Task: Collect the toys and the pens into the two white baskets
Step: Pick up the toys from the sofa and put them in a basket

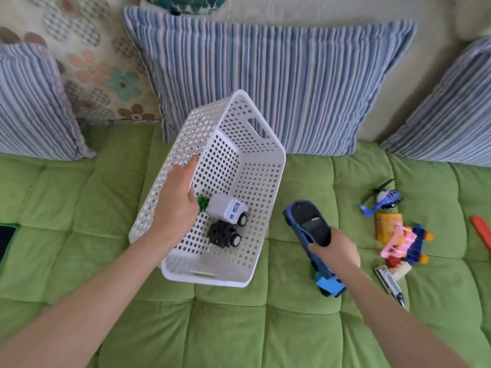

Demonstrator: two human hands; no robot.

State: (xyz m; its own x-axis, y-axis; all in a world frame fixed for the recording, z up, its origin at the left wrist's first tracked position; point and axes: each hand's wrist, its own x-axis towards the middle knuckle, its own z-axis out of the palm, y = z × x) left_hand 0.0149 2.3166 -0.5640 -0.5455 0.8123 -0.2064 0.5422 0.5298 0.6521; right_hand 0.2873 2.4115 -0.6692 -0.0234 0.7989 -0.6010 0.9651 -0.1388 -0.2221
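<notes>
Now the left hand (pixel 178 200) is pinching the tilted white basket (pixel 255 181), thumb inside; the right hand (pixel 336 252) is clamping the blue toy car (pixel 303 216).

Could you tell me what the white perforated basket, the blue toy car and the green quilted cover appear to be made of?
White perforated basket: rigid moulded plastic, matte; even round holes and a cut-out handle.
Blue toy car: probably hard plastic, glossy; light glints on its dark roof.
Green quilted cover: soft plush fabric, stitched into padded squares.
</notes>
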